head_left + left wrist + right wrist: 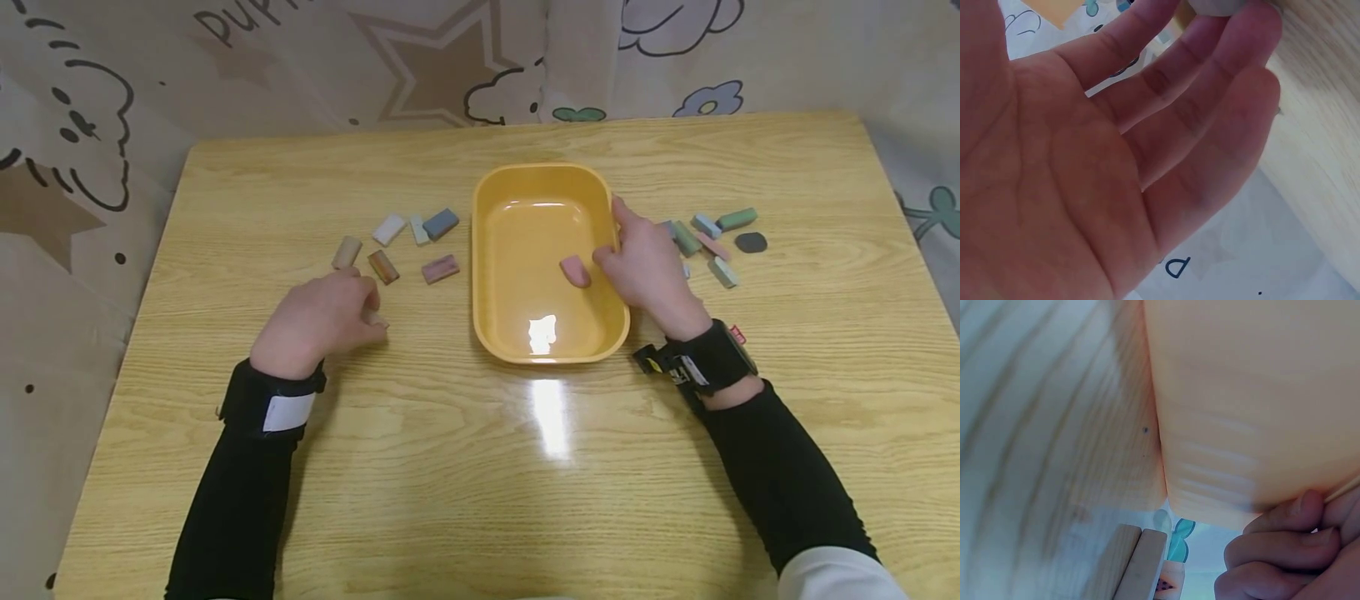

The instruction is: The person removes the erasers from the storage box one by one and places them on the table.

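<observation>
My left hand (318, 321) pinches a small pale block (373, 319) between thumb and fingers, low over the table. In the left wrist view its greyish end (1216, 6) shows at the fingertips, the rest cut off by the frame. My right hand (652, 262) grips the right rim of a yellow rectangular tray (551, 359), thumb on the inner side. A rounded pink piece (575, 272) lies in the tray near that thumb. In the right wrist view, curled fingers (1279, 550) rest against the tray's outer wall (1260, 394).
Left of the tray lie a tan block (347, 252), a brown striped block (384, 267), a white block (389, 229), a blue-grey block (441, 224) and a mauve block (440, 268). Several more, including a dark grey piece (752, 242), lie beyond my right hand. A patterned cloth (300, 92) hangs behind.
</observation>
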Demonstrator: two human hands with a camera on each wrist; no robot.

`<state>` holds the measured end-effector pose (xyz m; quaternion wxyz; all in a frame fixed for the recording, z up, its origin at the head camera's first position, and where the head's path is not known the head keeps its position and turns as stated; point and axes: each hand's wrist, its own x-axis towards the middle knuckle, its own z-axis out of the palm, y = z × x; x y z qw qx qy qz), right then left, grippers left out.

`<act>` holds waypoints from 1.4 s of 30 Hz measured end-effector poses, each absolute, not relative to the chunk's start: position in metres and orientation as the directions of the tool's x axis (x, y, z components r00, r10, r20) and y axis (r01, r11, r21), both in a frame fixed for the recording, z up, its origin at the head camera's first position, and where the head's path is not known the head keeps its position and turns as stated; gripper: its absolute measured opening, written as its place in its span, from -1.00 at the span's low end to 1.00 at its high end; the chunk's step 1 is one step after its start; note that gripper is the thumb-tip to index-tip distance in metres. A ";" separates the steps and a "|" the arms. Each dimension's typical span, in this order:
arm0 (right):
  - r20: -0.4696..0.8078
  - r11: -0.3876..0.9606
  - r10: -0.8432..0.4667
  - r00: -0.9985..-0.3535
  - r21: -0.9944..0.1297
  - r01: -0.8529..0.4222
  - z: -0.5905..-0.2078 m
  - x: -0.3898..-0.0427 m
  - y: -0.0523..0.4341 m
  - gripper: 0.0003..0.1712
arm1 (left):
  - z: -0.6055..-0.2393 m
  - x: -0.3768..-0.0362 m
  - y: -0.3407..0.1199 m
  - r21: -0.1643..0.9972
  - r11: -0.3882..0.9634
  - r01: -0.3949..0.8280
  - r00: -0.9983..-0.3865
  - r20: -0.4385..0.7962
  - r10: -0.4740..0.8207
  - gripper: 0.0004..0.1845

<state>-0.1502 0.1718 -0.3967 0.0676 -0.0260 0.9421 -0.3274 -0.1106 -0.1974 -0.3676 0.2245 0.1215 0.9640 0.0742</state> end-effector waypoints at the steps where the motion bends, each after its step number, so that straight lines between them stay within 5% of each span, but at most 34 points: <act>1: -0.112 0.784 -0.093 -0.989 -0.620 -0.003 -0.397 -0.150 0.172 -0.16 | -0.367 -0.111 -0.197 0.193 0.960 0.204 -0.870 -0.414 0.269 -0.74; 13: -0.110 0.784 -0.095 -0.989 -0.621 -0.006 -0.398 -0.150 0.173 -0.17 | -0.352 -0.118 -0.188 0.165 0.960 0.225 -0.873 -0.403 0.274 -0.53; 21: -0.104 0.778 -0.100 -0.990 -0.629 -0.013 -0.397 -0.150 0.172 -0.16 | -0.330 -0.131 -0.160 0.184 0.922 0.340 -0.879 -0.287 0.381 -0.63; 42: -0.101 0.784 -0.108 -0.989 -0.620 -0.022 -0.398 -0.151 0.174 -0.15 | -0.322 -0.161 -0.064 0.181 0.814 0.552 -0.766 -0.276 0.580 -0.55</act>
